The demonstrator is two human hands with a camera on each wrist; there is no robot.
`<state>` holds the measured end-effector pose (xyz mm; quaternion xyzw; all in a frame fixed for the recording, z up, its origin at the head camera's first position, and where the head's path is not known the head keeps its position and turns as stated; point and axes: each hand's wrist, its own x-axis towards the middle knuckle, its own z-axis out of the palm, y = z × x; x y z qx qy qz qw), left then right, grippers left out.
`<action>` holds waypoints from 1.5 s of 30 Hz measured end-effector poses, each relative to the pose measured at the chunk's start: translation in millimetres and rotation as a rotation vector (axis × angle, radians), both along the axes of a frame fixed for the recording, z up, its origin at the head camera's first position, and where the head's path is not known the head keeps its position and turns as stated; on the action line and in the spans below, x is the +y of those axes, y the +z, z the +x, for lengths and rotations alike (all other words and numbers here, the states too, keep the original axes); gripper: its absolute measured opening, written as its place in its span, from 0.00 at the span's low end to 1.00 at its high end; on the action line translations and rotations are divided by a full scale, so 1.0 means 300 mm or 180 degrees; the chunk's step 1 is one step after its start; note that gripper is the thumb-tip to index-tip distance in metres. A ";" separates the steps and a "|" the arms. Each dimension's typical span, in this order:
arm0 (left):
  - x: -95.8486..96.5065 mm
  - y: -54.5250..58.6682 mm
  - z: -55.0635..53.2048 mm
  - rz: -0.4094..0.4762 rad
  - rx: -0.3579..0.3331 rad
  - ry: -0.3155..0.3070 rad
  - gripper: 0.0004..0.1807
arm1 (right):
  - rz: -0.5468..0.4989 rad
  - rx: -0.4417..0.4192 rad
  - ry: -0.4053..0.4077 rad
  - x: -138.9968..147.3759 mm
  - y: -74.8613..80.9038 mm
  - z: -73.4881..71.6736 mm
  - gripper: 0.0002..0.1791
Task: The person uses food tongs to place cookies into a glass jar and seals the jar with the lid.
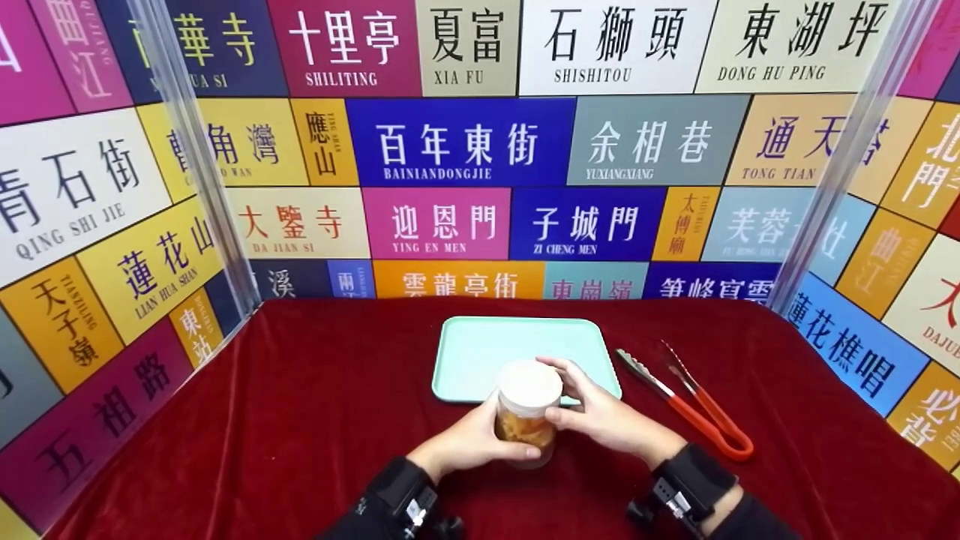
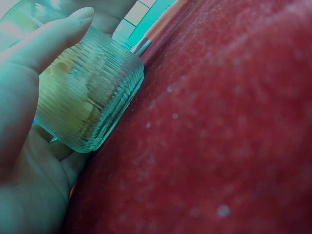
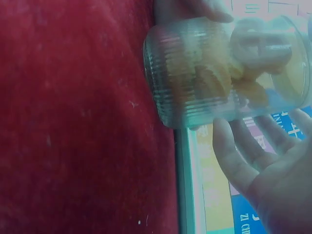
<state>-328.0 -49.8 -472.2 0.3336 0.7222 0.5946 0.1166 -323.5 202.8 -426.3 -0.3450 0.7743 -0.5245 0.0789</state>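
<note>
A ribbed glass jar with a whitish lid stands upright in front of me, its base right at the red cloth. Yellow-brown pieces show through its wall. My left hand grips the jar's lower body from the left, thumb across the near side. My right hand holds the jar from the right, high up by the lid, with its thumb in front and fingers reaching round the back. In the right wrist view those fingers are spread along the glass, some tips hidden behind it.
A mint-green tray lies just behind the jar. To its right are metal tongs with red handles, their arms apart. Red cloth covers the table, and panels with printed place names surround it.
</note>
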 end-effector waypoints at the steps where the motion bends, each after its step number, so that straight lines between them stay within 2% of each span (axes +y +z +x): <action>1: 0.001 0.001 0.001 0.0016 -0.0009 -0.0009 0.48 | -0.0004 -0.0033 0.0028 0.003 0.000 -0.001 0.40; 5: 0.002 0.004 0.005 0.0057 -0.0034 -0.0038 0.46 | 0.0043 -0.0085 0.0029 0.007 0.000 0.000 0.39; 19: 0.001 0.007 0.008 -0.0007 -0.0015 0.0022 0.46 | 0.0040 0.0045 0.0081 0.010 -0.004 -0.014 0.36; 30: -0.001 0.008 0.008 0.0007 -0.0028 0.0013 0.46 | 0.0058 0.0113 -0.0111 -0.004 -0.004 -0.006 0.37; 40: -0.001 0.008 0.009 -0.0044 -0.0017 0.0032 0.48 | 0.0126 0.0305 -0.0452 -0.028 0.002 0.012 0.35; 45: -0.002 0.009 0.010 -0.0042 -0.0006 0.0031 0.49 | 0.0131 0.0283 -0.0491 -0.032 0.003 0.017 0.35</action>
